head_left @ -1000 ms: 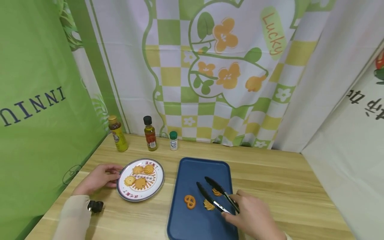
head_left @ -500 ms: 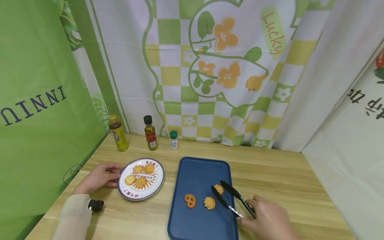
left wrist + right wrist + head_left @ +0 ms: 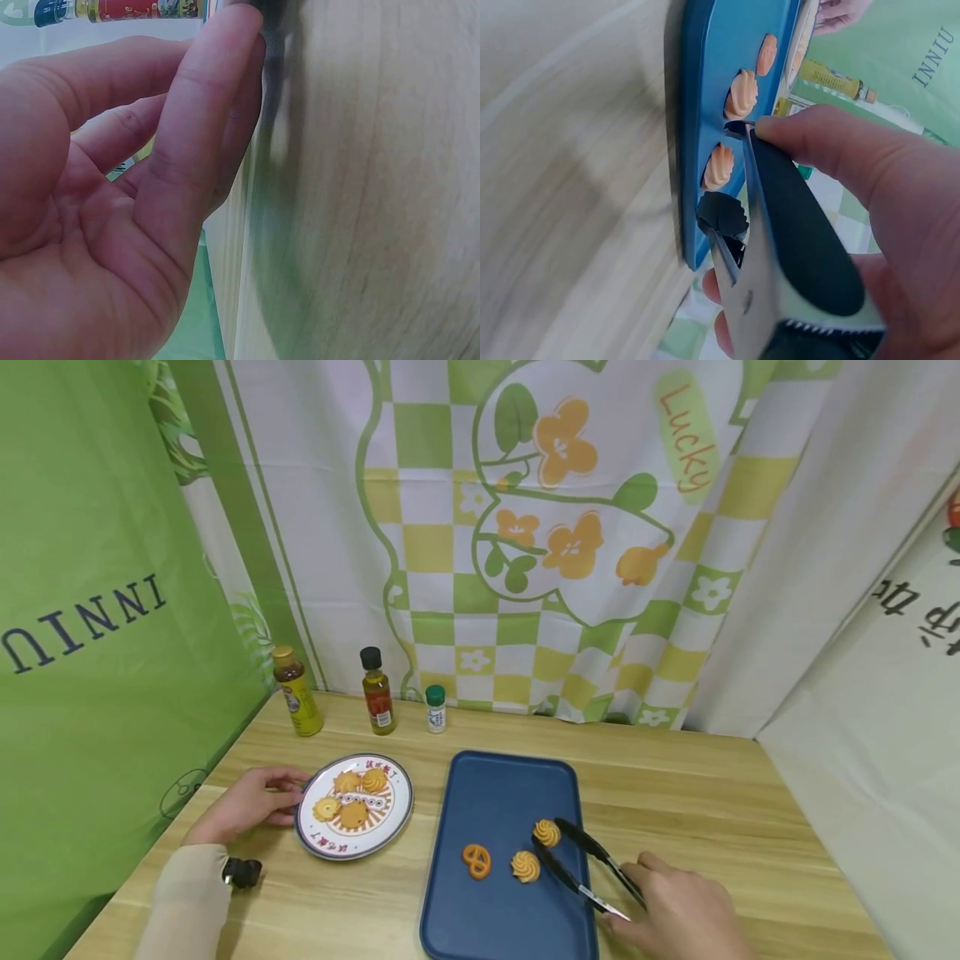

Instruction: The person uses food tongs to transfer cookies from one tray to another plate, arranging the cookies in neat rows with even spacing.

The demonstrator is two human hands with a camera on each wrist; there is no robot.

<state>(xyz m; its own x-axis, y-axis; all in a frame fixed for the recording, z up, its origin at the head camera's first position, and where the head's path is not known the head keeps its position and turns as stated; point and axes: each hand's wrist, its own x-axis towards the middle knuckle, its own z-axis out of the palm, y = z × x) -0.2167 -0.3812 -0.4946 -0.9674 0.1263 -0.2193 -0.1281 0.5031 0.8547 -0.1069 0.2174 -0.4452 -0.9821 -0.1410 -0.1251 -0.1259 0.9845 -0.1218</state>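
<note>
My left hand (image 3: 247, 803) holds the left rim of a round white plate (image 3: 318, 837), thumb and fingers meeting at its edge. On that plate lie several baked cookies (image 3: 353, 815). My right hand (image 3: 681, 906) grips a pair of black-tipped metal kitchen tongs (image 3: 597, 853), their arms spread. The tips stand on either side of the farther swirl cookie (image 3: 547, 832) on the blue tray (image 3: 510, 785). A nearer swirl cookie (image 3: 525, 866) sits just left of the lower tip, and a pretzel (image 3: 477, 861) lies farther left. In the right wrist view, the tongs' scalloped tip (image 3: 724, 214) hangs at the tray's edge.
Along the back of the wooden table (image 3: 675, 777) stand a yellow-labelled bottle (image 3: 302, 702), a black-capped oil bottle (image 3: 378, 697) and a small green-capped shaker (image 3: 436, 712). A patterned curtain (image 3: 525, 643) hangs behind, with a green cloth (image 3: 112, 693) at the left.
My right hand has drawn the tongs rightward from over the nearer cookie to the farther swirl cookie, which the tips now straddle. My left hand stays at the plate.
</note>
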